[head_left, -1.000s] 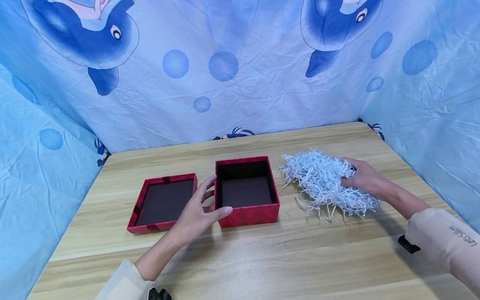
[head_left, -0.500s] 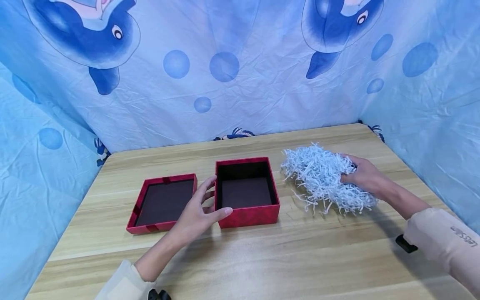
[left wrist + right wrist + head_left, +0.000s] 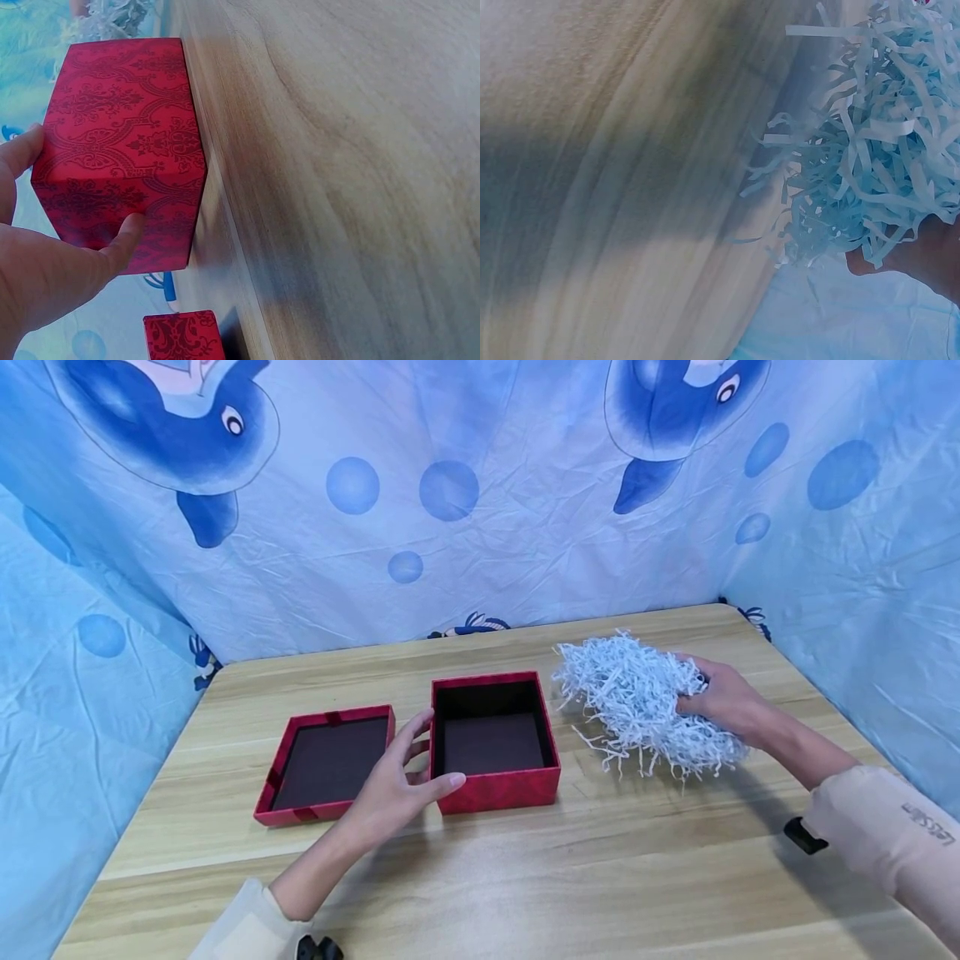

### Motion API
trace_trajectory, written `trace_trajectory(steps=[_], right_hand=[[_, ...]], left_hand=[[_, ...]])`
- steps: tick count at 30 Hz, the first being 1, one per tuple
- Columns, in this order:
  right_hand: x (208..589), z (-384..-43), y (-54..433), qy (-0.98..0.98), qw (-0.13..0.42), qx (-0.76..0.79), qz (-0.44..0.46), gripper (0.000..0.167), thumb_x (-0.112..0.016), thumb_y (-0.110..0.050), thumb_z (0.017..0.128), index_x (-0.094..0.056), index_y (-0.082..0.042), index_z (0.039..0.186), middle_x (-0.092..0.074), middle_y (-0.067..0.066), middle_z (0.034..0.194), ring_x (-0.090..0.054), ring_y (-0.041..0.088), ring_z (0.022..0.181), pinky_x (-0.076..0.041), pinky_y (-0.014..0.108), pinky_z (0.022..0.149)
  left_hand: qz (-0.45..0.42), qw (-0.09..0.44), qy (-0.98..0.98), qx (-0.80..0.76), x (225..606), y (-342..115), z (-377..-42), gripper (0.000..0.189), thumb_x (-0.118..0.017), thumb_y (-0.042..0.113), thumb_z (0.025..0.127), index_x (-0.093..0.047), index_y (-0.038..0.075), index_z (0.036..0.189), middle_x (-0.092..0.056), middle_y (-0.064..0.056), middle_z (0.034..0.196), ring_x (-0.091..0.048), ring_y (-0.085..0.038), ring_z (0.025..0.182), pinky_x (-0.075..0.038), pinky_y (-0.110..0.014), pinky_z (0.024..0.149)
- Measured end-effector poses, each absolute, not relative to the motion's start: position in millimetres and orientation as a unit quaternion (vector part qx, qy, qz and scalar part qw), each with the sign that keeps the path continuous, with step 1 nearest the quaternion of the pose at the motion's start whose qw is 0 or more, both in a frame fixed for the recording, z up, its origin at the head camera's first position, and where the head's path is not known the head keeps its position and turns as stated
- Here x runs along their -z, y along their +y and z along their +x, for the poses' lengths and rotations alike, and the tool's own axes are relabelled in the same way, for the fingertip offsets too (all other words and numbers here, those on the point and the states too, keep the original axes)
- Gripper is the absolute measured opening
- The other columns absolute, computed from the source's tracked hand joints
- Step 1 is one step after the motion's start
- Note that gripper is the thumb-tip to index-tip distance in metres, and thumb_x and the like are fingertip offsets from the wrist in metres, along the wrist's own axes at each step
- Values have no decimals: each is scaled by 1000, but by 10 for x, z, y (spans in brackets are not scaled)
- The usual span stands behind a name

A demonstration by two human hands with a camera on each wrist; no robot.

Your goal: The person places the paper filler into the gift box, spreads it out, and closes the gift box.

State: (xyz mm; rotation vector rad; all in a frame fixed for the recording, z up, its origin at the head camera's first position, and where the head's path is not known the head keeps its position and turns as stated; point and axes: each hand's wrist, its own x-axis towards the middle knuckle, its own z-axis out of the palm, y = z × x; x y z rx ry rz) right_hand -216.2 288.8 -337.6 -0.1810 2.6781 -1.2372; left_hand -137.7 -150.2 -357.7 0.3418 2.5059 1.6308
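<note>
In the head view a red patterned box (image 3: 495, 789) with a dark inside stands uncovered mid-table. My left hand (image 3: 393, 793) rests at its front left corner, fingers spread along the left wall and thumb against the front. The left wrist view shows that thumb (image 3: 124, 244) lying flat on the red side. My right hand (image 3: 723, 697) grips a loose clump of pale blue shredded paper (image 3: 633, 697) to the right of the box. Its fingertips are buried in the strands. In the right wrist view, strands of the shredded paper (image 3: 885, 142) dangle over the wood.
The box's shallow red lid (image 3: 330, 768) lies inside up, left of the box, close by my left forearm. The wooden table (image 3: 525, 885) ends at a blue cloth backdrop (image 3: 510, 560) behind and on both sides.
My right hand has lifted the shredded paper a little and shifted slightly left with it. The left hand, the box and the lid have stayed put.
</note>
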Motion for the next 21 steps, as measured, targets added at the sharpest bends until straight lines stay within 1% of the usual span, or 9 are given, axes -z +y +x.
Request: trace_trajectory(steps=[1,2,4,5,6,8,9,14,21], right_hand=[[3371,-2168,2885,902,93,417,-62,86,-64,-1,83,-15,0,152,-29,33,148,-53,18,67,-47,22,73],[3366,-2173,2885,901,94,419,-63,86,-64,-1,83,-13,0,152,-27,33,148,-54,20,69,-47,23,72],[3356,-2185,2879,899,91,422,-68,85,-63,0,83,-14,0,152,-28,32,148,-57,27,89,-46,19,74],[3350,-2190,2879,899,91,423,-70,85,-63,0,84,-14,0,152,-28,32,149,-55,31,101,-45,17,75],[3342,-2196,2877,897,91,426,-71,85,-63,1,84,-14,0,152,-27,31,149,-50,35,112,-44,15,76],[3320,-2204,2871,895,90,431,-71,84,-63,1,84,-15,-1,153,-28,30,149,-42,39,124,-42,11,77],[3308,-2208,2868,895,89,432,-70,84,-63,1,84,-15,-1,153,-29,30,149,-38,40,128,-41,10,77],[3247,-2219,2836,895,94,431,-64,86,-63,0,84,-11,-3,153,-26,28,151,-38,40,129,-39,8,78],[3176,-2216,2789,889,97,443,-65,85,-61,1,86,-11,-5,154,-27,26,152,-43,36,126,-43,10,77]], left_hand=[[114,66,831,-540,3577,-1503,-1378,92,-78,36,81,-21,26,152,-30,-5,153,-37,-30,135,-42,-49,102],[113,66,831,-540,3575,-1502,-1377,92,-78,36,81,-22,26,152,-30,-5,153,-37,-30,135,-43,-49,102],[113,66,831,-540,3572,-1501,-1375,92,-78,36,81,-21,26,152,-30,-4,153,-38,-29,135,-43,-48,102],[114,66,832,-539,3571,-1501,-1376,92,-78,36,81,-21,26,153,-30,-5,153,-38,-29,135,-43,-48,102],[113,66,832,-539,3570,-1499,-1374,92,-78,37,81,-21,27,153,-30,-4,153,-38,-29,134,-43,-48,102],[112,66,831,-540,3572,-1499,-1375,92,-78,37,80,-21,27,152,-30,-4,152,-38,-28,134,-43,-48,102],[112,66,831,-540,3572,-1499,-1375,92,-78,37,80,-21,27,153,-31,-4,152,-38,-28,134,-43,-48,102],[114,66,830,-542,3579,-1500,-1378,92,-78,36,81,-21,27,153,-31,-5,152,-38,-29,135,-42,-49,102],[112,66,831,-541,3571,-1496,-1372,93,-78,37,80,-21,27,153,-31,-1,152,-38,-27,134,-43,-48,102]])
